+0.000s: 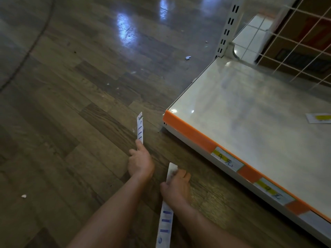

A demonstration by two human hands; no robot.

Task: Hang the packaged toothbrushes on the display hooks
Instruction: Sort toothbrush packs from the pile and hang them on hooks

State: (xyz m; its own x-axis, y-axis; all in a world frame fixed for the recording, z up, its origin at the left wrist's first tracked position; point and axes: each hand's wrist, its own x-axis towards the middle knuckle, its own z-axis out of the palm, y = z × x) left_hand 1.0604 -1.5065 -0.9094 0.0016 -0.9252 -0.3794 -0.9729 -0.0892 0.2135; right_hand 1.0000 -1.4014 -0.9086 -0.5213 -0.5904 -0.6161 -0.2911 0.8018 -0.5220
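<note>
Your left hand [141,163] gripped the forward toothbrush pack [140,128] by its near end, one finger stretched along it. The pack stuck out ahead of you over the wood floor [71,104]. Your right hand [176,187] was curled round the upper part of the second toothbrush pack [165,221], which ran down past your wrist to the bottom edge of the view. Both packs were in your hands, low over the floor.

To your right stood the low shelf [250,113], its front edge capped by an orange strip [189,133] carrying handwritten price labels [227,159]. The corner of that strip lay near the forward pack's far tip but apart from it. A card [318,118] lay flat on the shelf at the right border. Behind the shelf rose a slotted upright [229,27] and a white wire grid [295,42]. To your left and ahead, the floor stretched wide, with small paper scraps [188,57] scattered on it.
</note>
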